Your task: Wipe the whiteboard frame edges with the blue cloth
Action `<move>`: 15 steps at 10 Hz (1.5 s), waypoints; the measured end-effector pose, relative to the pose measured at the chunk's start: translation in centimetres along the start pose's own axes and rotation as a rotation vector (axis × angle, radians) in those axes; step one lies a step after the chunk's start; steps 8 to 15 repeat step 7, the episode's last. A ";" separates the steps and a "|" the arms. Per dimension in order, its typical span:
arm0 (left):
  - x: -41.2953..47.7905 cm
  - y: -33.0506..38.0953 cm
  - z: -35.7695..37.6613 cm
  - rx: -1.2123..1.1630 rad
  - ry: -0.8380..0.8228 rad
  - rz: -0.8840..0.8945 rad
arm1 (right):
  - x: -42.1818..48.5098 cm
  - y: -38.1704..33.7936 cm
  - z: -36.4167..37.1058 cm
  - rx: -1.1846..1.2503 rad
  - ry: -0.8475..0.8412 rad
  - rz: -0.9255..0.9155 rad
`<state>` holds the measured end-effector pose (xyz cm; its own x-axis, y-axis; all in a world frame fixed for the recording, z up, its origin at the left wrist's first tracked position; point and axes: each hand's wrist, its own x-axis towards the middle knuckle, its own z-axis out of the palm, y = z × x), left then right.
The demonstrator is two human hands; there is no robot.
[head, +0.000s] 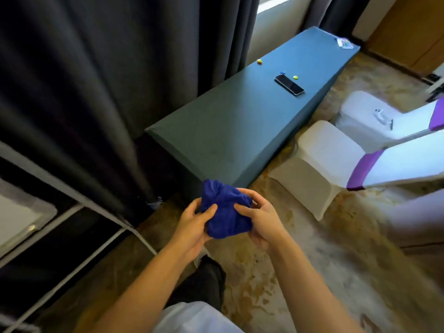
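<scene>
The blue cloth (225,210) is bunched into a loose ball in front of me, held between both hands above the floor. My left hand (192,224) grips its left side with the thumb pressed on top. My right hand (260,217) closes on its right side. The whiteboard (21,212) stands at the far left, blurred, with its grey metal frame (62,186) and stand legs slanting down toward the floor. Neither hand nor the cloth touches the frame.
A long table with a dark green cover (240,121) runs ahead, carrying a phone (289,84) and a few small coloured pieces. Dark curtains (108,80) hang at the left. White-covered chairs with purple bands (336,162) stand at the right.
</scene>
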<state>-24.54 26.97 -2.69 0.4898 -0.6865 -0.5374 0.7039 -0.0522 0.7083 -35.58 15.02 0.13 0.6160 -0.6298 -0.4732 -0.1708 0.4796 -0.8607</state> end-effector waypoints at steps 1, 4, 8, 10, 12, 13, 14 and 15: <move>5.8 -0.1 3.3 -0.038 0.148 0.037 | 6.5 -3.0 -2.2 -0.147 -0.003 0.045; 18.9 1.3 8.9 -0.156 0.480 0.023 | 22.4 -6.4 -4.3 -0.365 -0.038 0.161; 21.6 1.4 10.0 -0.060 0.861 -0.129 | 32.8 -8.7 -8.1 -0.900 -0.512 0.245; 21.6 1.4 10.0 -0.060 0.861 -0.129 | 32.8 -8.7 -8.1 -0.900 -0.512 0.245; 21.6 1.4 10.0 -0.060 0.861 -0.129 | 32.8 -8.7 -8.1 -0.900 -0.512 0.245; 21.6 1.4 10.0 -0.060 0.861 -0.129 | 32.8 -8.7 -8.1 -0.900 -0.512 0.245; 21.6 1.4 10.0 -0.060 0.861 -0.129 | 32.8 -8.7 -8.1 -0.900 -0.512 0.245; 21.6 1.4 10.0 -0.060 0.861 -0.129 | 32.8 -8.7 -8.1 -0.900 -0.512 0.245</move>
